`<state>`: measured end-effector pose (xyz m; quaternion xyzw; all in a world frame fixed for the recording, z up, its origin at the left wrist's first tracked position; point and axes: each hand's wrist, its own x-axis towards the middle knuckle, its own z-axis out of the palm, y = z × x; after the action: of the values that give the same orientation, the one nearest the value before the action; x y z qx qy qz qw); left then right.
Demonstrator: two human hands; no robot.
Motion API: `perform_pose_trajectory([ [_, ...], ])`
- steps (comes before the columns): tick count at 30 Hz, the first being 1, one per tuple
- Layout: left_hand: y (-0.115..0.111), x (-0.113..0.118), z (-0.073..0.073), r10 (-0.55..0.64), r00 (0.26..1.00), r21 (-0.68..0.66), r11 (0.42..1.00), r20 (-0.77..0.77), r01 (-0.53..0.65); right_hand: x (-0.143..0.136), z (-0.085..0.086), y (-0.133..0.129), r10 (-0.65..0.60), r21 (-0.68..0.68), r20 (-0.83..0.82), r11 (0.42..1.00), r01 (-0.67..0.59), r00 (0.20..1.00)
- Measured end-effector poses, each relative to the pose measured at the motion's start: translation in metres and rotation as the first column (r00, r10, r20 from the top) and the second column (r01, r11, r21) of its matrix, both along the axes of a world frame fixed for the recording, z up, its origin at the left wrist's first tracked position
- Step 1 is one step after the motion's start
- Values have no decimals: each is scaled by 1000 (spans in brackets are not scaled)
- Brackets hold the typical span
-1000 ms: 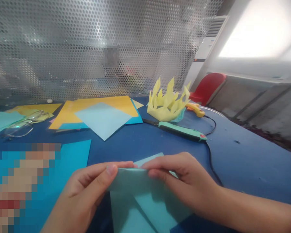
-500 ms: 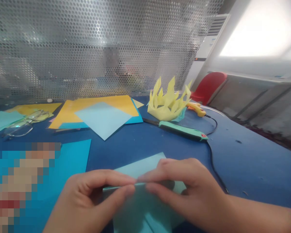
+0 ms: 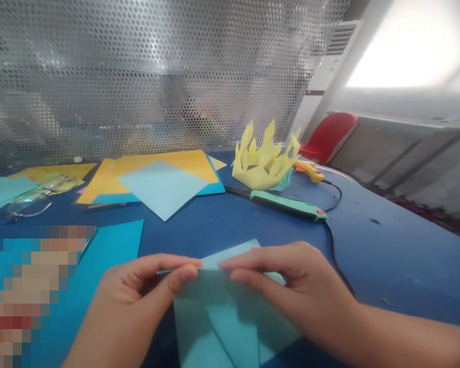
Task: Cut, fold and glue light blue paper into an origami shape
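Note:
A light blue-green sheet of folded paper [image 3: 199, 312] is held up close in front of me, with creases and overlapping layers on its face. My left hand [image 3: 138, 296] pinches its top edge between thumb and forefinger. At the same edge, a little to the right, my right hand [image 3: 291, 286] pinches it too. A narrow gap of paper shows between the two sets of fingertips. A paler corner of paper [image 3: 245, 246] pokes up behind the pinched edge. The right hand covers part of the sheet's right side.
Behind lie a pale blue square sheet [image 3: 164, 191] on orange paper [image 3: 111, 171], a yellow paper crown [image 3: 262, 171], a green-handled corded tool [image 3: 287, 205] and a yellow corded tool [image 3: 309, 171]. Glasses [image 3: 32, 204] rest at left, beyond a bright blue sheet [image 3: 118, 245]. A perforated metal panel [image 3: 99, 76] stands behind.
Both hands have risen slightly with the paper's edge, and the left fingertips have slid left, away from the right ones. More of the folded face shows below.

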<state>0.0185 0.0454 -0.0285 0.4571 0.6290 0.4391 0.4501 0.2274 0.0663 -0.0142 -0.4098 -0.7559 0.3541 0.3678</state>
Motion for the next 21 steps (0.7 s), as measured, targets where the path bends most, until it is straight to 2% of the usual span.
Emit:
perform_pose_trajectory([
  [3, 5, -4, -5, 72, 996, -2, 997, 43, -72, -1, -1, 4, -85, -87, -3, 993, 84, 996],
  [7, 6, -5, -5, 86, 979, -42, 996, 186, -79, -3, -1, 11, -141, -201, -61, 971, 127, 988],
  [12, 3, -1, 1, 90, 930, -151, 988, 358, -38, -1, -1, 13, -210, -146, -113, 970, 193, 971],
  [15, 4, -4, -2, 56, 939, -140, 990, 339, -9, 0, 0, 9, -241, -132, -158, 966, 221, 958],
  [18, 5, -9, -6, -41, 964, -82, 995, 261, 64, -1, 2, 5, -238, -125, -207, 968, 215, 949],
  [21, 5, -7, -4, -92, 976, -57, 993, 200, 105, -2, 4, 3, -219, -93, -230, 975, 202, 948],
])
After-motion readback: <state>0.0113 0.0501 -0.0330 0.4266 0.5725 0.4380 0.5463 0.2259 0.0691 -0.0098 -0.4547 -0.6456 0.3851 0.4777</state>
